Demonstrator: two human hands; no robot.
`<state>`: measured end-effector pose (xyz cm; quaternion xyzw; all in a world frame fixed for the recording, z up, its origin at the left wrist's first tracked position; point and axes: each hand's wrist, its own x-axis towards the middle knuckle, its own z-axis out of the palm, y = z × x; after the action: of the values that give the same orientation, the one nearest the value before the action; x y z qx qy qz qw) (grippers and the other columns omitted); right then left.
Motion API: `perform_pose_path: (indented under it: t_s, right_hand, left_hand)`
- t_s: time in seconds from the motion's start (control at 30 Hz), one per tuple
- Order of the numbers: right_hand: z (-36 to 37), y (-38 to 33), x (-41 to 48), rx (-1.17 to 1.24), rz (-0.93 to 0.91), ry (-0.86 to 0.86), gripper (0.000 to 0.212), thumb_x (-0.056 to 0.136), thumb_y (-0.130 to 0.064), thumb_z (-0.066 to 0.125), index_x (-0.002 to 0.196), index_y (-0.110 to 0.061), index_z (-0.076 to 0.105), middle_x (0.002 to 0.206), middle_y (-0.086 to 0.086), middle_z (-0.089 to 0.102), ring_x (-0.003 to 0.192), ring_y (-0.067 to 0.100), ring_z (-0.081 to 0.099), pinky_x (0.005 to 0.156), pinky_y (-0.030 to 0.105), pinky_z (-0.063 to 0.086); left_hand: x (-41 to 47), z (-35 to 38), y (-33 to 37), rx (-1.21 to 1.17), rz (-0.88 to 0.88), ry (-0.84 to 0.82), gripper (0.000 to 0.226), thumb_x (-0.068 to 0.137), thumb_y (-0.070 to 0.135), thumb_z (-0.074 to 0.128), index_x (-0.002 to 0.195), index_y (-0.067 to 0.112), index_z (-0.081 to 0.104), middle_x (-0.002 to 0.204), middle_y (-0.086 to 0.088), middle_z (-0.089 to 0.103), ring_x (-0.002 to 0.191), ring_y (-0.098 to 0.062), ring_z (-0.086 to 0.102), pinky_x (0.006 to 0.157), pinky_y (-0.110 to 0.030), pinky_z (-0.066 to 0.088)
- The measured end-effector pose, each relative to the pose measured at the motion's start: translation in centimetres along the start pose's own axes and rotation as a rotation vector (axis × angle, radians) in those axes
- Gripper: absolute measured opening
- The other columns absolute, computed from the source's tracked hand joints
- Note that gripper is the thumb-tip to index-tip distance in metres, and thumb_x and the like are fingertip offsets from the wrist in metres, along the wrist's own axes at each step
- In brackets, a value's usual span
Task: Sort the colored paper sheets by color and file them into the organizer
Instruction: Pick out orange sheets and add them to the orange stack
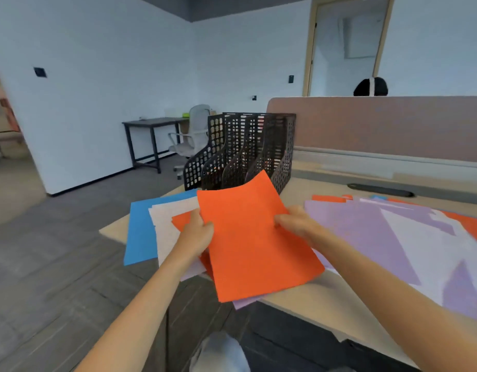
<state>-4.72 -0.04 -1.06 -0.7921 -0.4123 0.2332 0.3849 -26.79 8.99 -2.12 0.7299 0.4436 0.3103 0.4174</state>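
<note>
I hold an orange sheet (255,237) above the desk, in front of the black mesh organizer (242,149). My left hand (197,234) grips its left edge and my right hand (296,224) pinches its right edge. Under and left of it lie a blue sheet (139,232), a white sheet (166,221) and another orange sheet (182,220). To the right spreads a loose pile of purple sheets (366,232) and white sheets (430,253), with orange edges (328,198) showing at the back. The organizer's slots look empty from here.
The desk (326,299) ends close to me, with floor to the left. A pinkish divider panel (393,124) runs behind the desk, with a person's head above it. A black cable slot (379,189) lies near the panel. A chair (191,138) and small table (151,124) stand beyond.
</note>
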Motion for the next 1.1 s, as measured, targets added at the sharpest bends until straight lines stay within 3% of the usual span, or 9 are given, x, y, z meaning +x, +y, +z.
perform_pose_path:
  t_s: [0.07,0.13,0.37,0.67,0.73,0.83,0.9,1.03,1.1]
  right_hand:
    - [1.3,1.0,0.8,-0.177,-0.016,0.000,0.033,0.082,-0.021,0.058,0.113,-0.009,0.059,0.103,0.009,0.062,0.092,0.024,0.061,0.069,0.023,0.048]
    - [1.9,1.4,0.8,-0.312,-0.049,0.037,0.045,0.081,-0.025,0.060,0.124,-0.013,0.051,0.113,0.009,0.062,0.106,0.028,0.060,0.087,0.034,0.050]
    - [2.4,1.7,2.0,-0.542,-0.070,0.032,0.040,0.092,-0.028,0.049,0.129,-0.013,0.049,0.132,0.011,0.055,0.122,0.030,0.051,0.101,0.041,0.043]
    - [2.9,1.8,2.4,-0.479,-0.120,0.121,0.031,0.094,-0.018,0.045,0.120,-0.006,0.059,0.126,0.017,0.058,0.116,0.035,0.054,0.096,0.041,0.046]
    - [3.0,1.4,2.5,-0.420,-0.157,0.143,0.026,0.093,-0.015,0.046,0.111,-0.006,0.063,0.116,0.017,0.063,0.109,0.035,0.057,0.088,0.038,0.048]
    - [3.2,0.6,2.2,-0.302,-0.170,0.134,0.025,0.094,-0.015,0.045,0.102,-0.004,0.065,0.104,0.015,0.065,0.097,0.030,0.058,0.072,0.031,0.041]
    - [3.3,0.1,2.0,-0.201,-0.160,0.113,0.027,0.094,-0.016,0.043,0.099,-0.005,0.067,0.099,0.013,0.066,0.093,0.029,0.059,0.069,0.029,0.039]
    - [3.3,-1.0,2.0,0.127,-0.044,0.021,0.023,0.087,-0.013,0.048,0.074,-0.007,0.066,0.071,0.004,0.059,0.071,0.022,0.055,0.065,0.028,0.043]
    - [3.1,-0.7,2.4,0.136,-0.030,-0.029,0.022,0.079,-0.006,0.052,0.079,-0.003,0.074,0.076,0.004,0.059,0.077,0.019,0.050,0.070,0.031,0.042]
  left_hand:
    - [0.3,-0.8,-1.5,0.161,-0.017,-0.042,0.028,0.089,0.032,0.044,0.118,0.029,0.044,0.094,0.005,0.060,0.087,-0.027,0.063,0.075,-0.034,0.049]
    - [0.5,-1.3,-2.1,0.278,-0.008,-0.053,0.029,0.088,0.032,0.049,0.117,0.028,0.044,0.099,0.006,0.061,0.092,-0.022,0.062,0.085,-0.041,0.051]
    - [0.1,-1.2,-1.8,0.450,-0.015,-0.053,0.035,0.090,0.030,0.058,0.119,0.025,0.040,0.107,0.004,0.060,0.095,-0.017,0.060,0.088,-0.042,0.052]
    - [-0.2,-1.5,-1.8,0.403,-0.019,-0.022,0.042,0.094,0.024,0.055,0.132,0.018,0.039,0.106,-0.001,0.060,0.098,-0.020,0.059,0.086,-0.037,0.049]
    - [-0.2,-1.8,-1.8,0.221,-0.041,-0.019,0.044,0.093,0.023,0.056,0.133,0.017,0.038,0.102,-0.005,0.065,0.091,-0.019,0.063,0.081,-0.038,0.053]
    - [-0.9,-2.0,-1.1,-0.241,-0.215,-0.040,0.033,0.094,0.028,0.057,0.125,0.018,0.049,0.101,-0.008,0.071,0.084,-0.024,0.069,0.058,-0.031,0.053]
    - [-1.4,-1.9,-0.3,-0.368,-0.288,-0.073,0.022,0.098,0.030,0.052,0.115,0.018,0.058,0.103,-0.008,0.072,0.093,-0.025,0.068,0.064,-0.033,0.054]
    - [-2.0,-1.8,0.5,-0.296,-0.281,-0.073,0.017,0.102,0.016,0.041,0.095,0.024,0.054,0.103,-0.003,0.064,0.089,-0.018,0.060,0.082,-0.038,0.046]
    - [-2.1,-2.5,0.2,-0.282,-0.284,-0.055,0.018,0.102,0.013,0.038,0.101,0.022,0.054,0.104,-0.003,0.062,0.088,-0.018,0.059,0.081,-0.037,0.046]
